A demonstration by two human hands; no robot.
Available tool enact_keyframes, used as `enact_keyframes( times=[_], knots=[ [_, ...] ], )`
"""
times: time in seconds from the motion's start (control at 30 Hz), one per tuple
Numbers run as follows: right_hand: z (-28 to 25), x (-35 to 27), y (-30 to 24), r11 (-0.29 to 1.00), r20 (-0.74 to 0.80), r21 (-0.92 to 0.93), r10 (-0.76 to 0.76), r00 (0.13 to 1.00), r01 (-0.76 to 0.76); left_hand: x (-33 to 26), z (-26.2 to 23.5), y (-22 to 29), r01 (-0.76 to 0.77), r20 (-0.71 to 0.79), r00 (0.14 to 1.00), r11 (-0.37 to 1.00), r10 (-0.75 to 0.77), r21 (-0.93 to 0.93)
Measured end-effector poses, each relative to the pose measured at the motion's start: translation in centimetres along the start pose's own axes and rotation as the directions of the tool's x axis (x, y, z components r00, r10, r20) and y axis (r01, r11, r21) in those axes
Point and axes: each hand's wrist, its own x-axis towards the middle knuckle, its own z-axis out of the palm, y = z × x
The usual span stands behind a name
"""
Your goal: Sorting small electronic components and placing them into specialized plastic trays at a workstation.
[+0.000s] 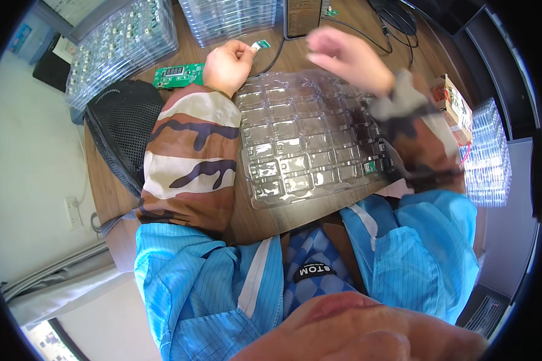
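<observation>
- Head view: wooden worktop (259,222), seen from above its near edge
- Left hand (227,67): thumb and forefinger in a narrow pinch, holding a small green-and-white circuit board (262,44) beyond the far left corner of the clear tray (289,144)
- Right hand (349,60): blurred, raised about the tray's far edge; whether its fingers hold anything, cannot tell
- The tray: pocketed, flat, reaching toward the worktop's near edge; a second small board (370,166) in a pocket near its near right corner
- Long green board (177,75): with digit display, toward the worktop's left edge, right end beside the left hand; contact uncertain
- Loaded tray stack (123,48): worktop's far left corner
- Black mesh bag (123,132): along the left edge
- Cardboard box (454,108): by the right edge
- Step in hand, as judged: the pinched board handled outside any pocket
- Next move, as judged: calls for a steady pinch and fingertips kept clear of the black cable (276,59)
</observation>
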Motion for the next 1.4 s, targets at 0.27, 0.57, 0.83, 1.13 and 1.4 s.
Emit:
enact_keyframes(
  times=[0.27,0.57,0.83,1.13,1.4],
  knots=[
    [-7.8,-21.2,-3.5,0.454,-0.367,-0.726,0.379,0.85,-0.516,0.1,-0.3,-0.7,0.012,0.02,1.0,0.998,-0.013,0.055],
    [-6.0,-28.2,1.4,-0.03,-0.463,-0.809,0.646,0.607,-0.586,0.2,-0.4,-1.6,-0.003,0.031,1.0,1.0,0.004,-0.025],
    [-7.1,-29.8,2.9,0.128,-0.282,-0.875,0.647,0.708,-0.466,0.1,-0.3,-1.2,-0.007,0.052,0.999,0.999,0.009,-0.037],
    [-7.4,-28.8,2.6,0.262,-0.334,-0.711,0.691,0.641,-0.653,0.1,-0.3,-1.3,-0.016,0.032,0.999,1.0,0.016,-0.022],
    [-7.7,-28.8,3.0,0.27,-0.316,-0.711,0.702,0.638,-0.649,-0.1,-0.5,-1.0,0.013,0.042,0.999,1.0,-0.013,-0.002]
  ],
)
